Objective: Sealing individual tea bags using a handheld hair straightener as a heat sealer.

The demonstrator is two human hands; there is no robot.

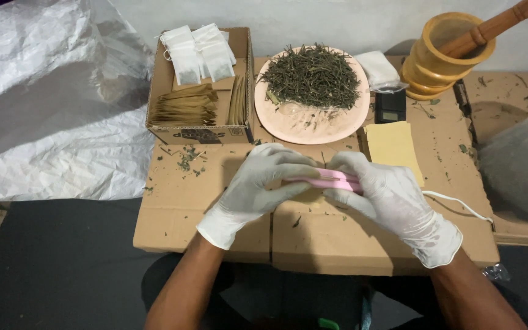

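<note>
Holding a small pink oblong plastic device (pixel 331 179) between both gloved hands, just above the flattened brown cardboard sheet (pixel 313 235) that serves as the tabletop. Left hand (pixel 258 186), in a white latex glove, wraps its fingers over the device's left end; grip closed around it. Right hand (pixel 389 192), gloved the same, closes over the right end, grip likewise shut on it. Only the middle of the pink device shows between the two hands. A thin white cord (pixel 459 205) runs out from under the right hand across the cardboard toward the right edge.

Just beyond the right hand lies a pale yellow paper square (pixel 392 146), flat on the cardboard. Behind it, a small black digital scale (pixel 390 106). Centre back: a round pink plate (pixel 304 125) heaped with dried green needle-like leaves (pixel 313 76). Left of the plate, touching it or nearly so, an open brown cardboard box (pixel 200 133) holding white filter sachets (pixel 200 52) at the rear and stacked brown paper envelopes (pixel 184 105) in front. Loose leaf bits (pixel 187 157) scattered before the box. Far right back, a yellow wooden mortar (pixel 444 55) with a wooden pestle (pixel 496 24) leaning in it. Crumpled silver foil sheet (pixel 50 98) at far left.
</note>
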